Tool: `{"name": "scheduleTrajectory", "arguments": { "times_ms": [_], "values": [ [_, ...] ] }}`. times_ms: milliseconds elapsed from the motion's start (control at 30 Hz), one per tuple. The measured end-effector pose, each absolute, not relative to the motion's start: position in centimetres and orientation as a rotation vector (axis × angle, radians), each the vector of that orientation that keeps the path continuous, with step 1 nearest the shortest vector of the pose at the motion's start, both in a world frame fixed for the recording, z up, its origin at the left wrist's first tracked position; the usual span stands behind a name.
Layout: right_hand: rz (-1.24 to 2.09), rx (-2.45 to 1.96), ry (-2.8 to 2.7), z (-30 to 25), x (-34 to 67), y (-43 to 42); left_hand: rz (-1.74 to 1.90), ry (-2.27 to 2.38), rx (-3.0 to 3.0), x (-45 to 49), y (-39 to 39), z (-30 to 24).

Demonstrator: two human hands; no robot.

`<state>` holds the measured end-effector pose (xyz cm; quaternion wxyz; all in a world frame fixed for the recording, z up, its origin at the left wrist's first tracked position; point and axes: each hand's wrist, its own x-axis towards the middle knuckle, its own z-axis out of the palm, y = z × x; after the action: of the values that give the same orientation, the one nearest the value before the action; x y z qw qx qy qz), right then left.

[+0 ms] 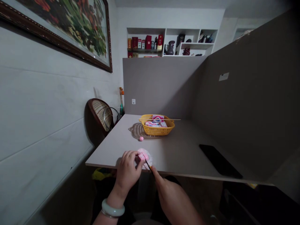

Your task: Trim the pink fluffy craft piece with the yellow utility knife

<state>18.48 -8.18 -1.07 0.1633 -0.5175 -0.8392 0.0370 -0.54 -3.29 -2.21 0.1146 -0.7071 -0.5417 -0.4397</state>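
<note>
My left hand [128, 167], with a pale bangle at its wrist, pinches a small pink block [142, 156] that looks like soap. In my right hand [167, 190] is a slim knife [148, 164] with a dark blade, its tip touching the block. The handle is mostly hidden by my fingers. Under the block, near the table's front edge, lies a crumpled white-pink patch [149, 155], perhaps shavings or a thin wrapper; I cannot tell which. A small pink ball [141, 138] rests farther back on the table.
A yellow basket [156, 132] with pink-and-white packets [157, 119] stands toward the back, a thin stick [174, 119] across its rim. A flat black slab [219, 161] lies at the right of the grey table [178, 156]. Grey partitions [161, 84] rise behind and right; a chair [100, 114] leans left.
</note>
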Motion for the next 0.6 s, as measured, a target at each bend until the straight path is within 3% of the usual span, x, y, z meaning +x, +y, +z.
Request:
{"name": "scheduleTrajectory", "arguments": {
  "times_ms": [600],
  "values": [
    [0.119, -1.528, -2.445, 0.7, 17.8, -8.4, -1.257, -1.584, -2.089, -0.6, -3.2, -2.2]
  ]
}}
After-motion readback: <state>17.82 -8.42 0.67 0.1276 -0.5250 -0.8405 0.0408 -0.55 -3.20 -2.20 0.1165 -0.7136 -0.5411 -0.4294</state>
